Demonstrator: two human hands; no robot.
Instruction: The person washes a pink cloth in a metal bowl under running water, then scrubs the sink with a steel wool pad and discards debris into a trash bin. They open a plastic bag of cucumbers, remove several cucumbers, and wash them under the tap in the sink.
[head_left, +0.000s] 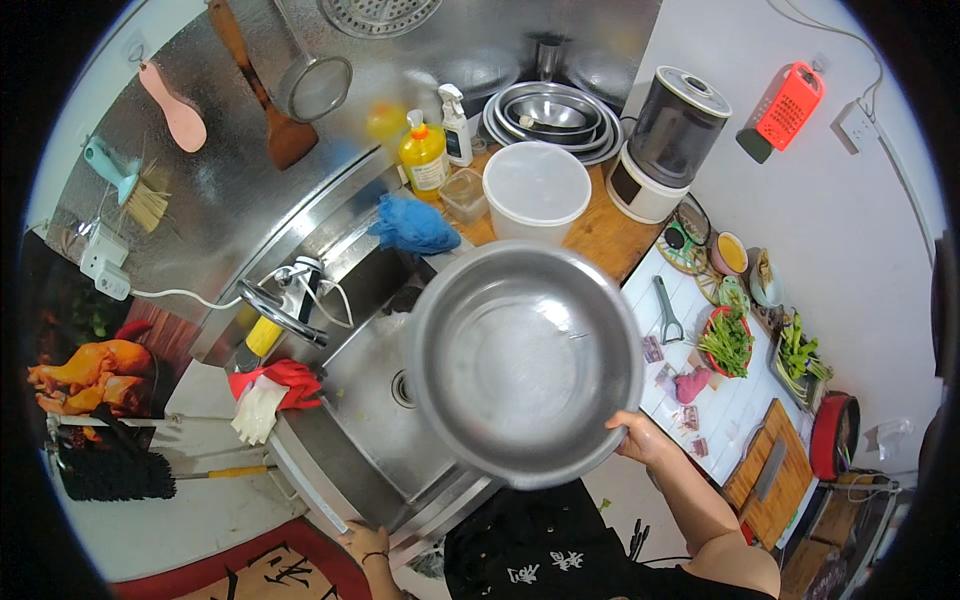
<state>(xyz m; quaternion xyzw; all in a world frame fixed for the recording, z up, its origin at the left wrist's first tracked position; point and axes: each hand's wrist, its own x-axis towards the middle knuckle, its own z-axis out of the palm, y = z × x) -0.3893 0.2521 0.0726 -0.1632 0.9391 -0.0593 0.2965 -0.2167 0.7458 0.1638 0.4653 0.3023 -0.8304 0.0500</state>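
Note:
A large round metal basin (525, 360) is held up over the right part of the stainless steel sink (352, 375), its inside facing the camera. My right hand (637, 437) grips its lower right rim, thumb over the edge. My left hand (365, 541) rests at the sink's front left corner, away from the basin; its fingertips are on the sink's edge and partly hard to make out. The basin hides part of the sink. Behind the sink stands a curved metal faucet (281, 311). Red and cream rubber gloves (281, 386) hang over the sink's left rim.
Behind the basin are a lidded white bucket (536, 187), a blue cloth (416, 225), a yellow soap bottle (424, 159) and stacked metal bowls (555, 116). On the right table lie a peeler (666, 309), leafy greens (727, 341) and a knife (770, 469) on a wooden cutting board (787, 495).

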